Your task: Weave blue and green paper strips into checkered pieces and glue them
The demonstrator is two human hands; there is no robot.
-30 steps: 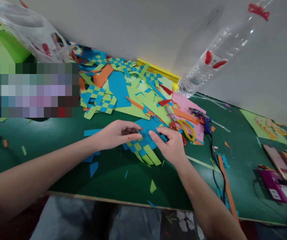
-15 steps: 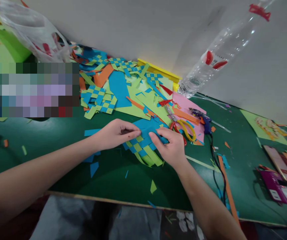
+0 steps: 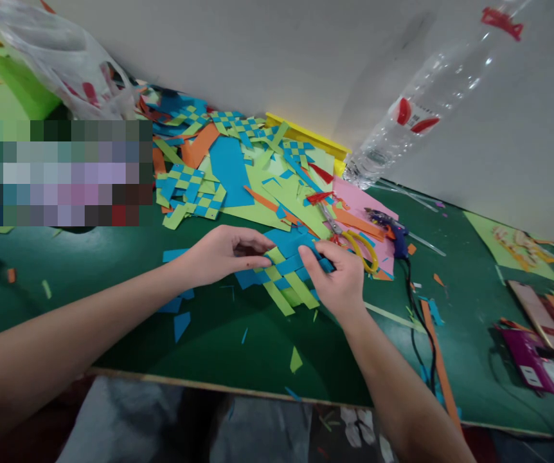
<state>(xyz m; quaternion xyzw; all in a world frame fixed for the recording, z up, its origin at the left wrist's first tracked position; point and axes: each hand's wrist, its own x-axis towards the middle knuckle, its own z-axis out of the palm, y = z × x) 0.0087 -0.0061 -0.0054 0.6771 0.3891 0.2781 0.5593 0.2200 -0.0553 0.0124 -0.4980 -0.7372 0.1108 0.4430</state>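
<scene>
Weave point(image 3: 286, 276) of blue and green strips sits mid-view between the left hand point(image 3: 219, 257) and the right hand point(image 3: 342, 276), above the near part of the green surface point(image 3: 248, 366); whether it rests there cannot be told. Its loose green ends point to 5 o'clock. Clock directions run from it, with 12 away from the person.

Far left, at 10 o'clock, stands a plastic bag point(image 3: 69, 58). Closer in, also at 10, woven pieces point(image 3: 180, 183) in the same two colours lie heaped. A blue scrap point(image 3: 181, 326) lies between 8 and 9. The left hand comes in from 9, fingers curled and thumb stretched out at the weave's left edge; whether they grip it cannot be told. A blue sheet point(image 3: 231, 173) lies at 11, and a green scrap point(image 3: 295, 360) at 6.

On the right, the right hand pinches the weave from 3, thumb on top and fingers curled at the edge. Just beyond it, at 2, are scissors point(image 3: 337, 229), partly over pink paper point(image 3: 354, 193). A clear bottle point(image 3: 407, 122) leans between 1 and 2. Between 2 and 3 is a glue gun point(image 3: 399, 241). An orange strip point(image 3: 438, 360) lies at 4, and a phone point(image 3: 540, 315) far out near 3.
</scene>
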